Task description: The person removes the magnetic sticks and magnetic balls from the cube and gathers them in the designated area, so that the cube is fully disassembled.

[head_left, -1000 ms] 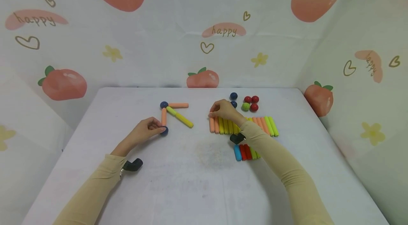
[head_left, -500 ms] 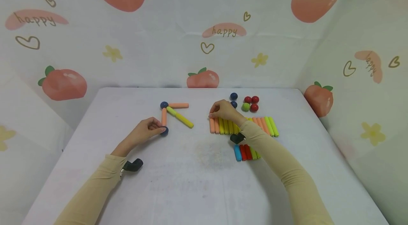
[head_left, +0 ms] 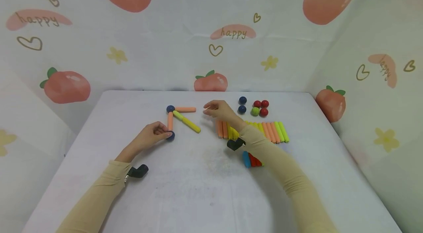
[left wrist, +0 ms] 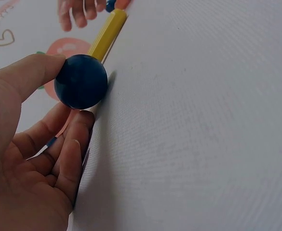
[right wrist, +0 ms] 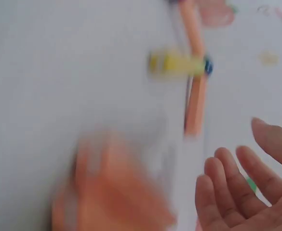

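My left hand pinches a dark blue ball between thumb and fingers on the table. An orange stick runs from that ball to a second blue ball farther back. From the second ball, another orange stick points right, and a stick with a lime part and a yellow part slants toward the front right. My right hand hovers between this figure and the row of sticks. In the right wrist view, its thumb and fingers are apart, holding nothing.
A row of orange, yellow and lime sticks lies at the right, partly behind my right arm. Blue, red and green balls sit behind it. A shorter row with blue and red sticks lies nearer, partly covered by the sleeve.
My right hand has left the orange end of the stick row and moved left and slightly back, with nothing in it. The left hand stays at the blue ball.
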A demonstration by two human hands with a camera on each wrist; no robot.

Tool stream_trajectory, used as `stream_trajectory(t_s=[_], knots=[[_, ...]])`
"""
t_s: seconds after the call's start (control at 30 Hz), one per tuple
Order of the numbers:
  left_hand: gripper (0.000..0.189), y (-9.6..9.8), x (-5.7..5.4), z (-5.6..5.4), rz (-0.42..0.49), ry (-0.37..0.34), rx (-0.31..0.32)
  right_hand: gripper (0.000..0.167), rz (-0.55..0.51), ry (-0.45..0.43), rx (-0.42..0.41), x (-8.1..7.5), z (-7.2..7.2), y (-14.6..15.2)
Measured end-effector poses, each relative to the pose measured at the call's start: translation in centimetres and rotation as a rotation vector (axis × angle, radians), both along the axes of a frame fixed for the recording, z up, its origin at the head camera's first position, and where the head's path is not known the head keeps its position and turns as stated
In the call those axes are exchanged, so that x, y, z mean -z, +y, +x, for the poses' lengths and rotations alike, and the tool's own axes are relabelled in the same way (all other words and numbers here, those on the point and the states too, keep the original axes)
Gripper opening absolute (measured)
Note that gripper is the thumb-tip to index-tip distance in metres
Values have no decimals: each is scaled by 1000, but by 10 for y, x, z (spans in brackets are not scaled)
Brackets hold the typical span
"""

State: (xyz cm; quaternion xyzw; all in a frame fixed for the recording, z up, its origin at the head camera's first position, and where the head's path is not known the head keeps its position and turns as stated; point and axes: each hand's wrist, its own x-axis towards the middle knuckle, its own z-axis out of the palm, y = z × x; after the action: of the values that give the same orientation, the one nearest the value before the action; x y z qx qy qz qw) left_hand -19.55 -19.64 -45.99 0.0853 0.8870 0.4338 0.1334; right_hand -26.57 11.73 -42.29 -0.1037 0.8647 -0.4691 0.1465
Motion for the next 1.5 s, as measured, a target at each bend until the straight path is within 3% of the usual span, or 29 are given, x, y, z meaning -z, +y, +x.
stream_trajectory(t_s=[0.1,0.17,0.3,0.43,0.83,1.13,1.5], knots=[[40,0,0,0,3,-1,1,34,-145,-89,-4,4,6,-24],[40,0,1,0,6,-5,1,35,-167,-125,9,8,8,-38],[40,2,1,0,15,-16,-3,34,-62,-130,6,17,10,-58],[39,3,1,0,6,-15,-9,31,30,-73,-17,21,11,-68],[43,0,3,-3,-11,-9,0,23,177,39,-14,15,13,-81],[43,-1,6,-4,-3,-12,-1,26,146,19,-30,14,14,-80],[42,0,5,-3,-11,-14,-13,22,-48,-66,-23,23,11,-68]])
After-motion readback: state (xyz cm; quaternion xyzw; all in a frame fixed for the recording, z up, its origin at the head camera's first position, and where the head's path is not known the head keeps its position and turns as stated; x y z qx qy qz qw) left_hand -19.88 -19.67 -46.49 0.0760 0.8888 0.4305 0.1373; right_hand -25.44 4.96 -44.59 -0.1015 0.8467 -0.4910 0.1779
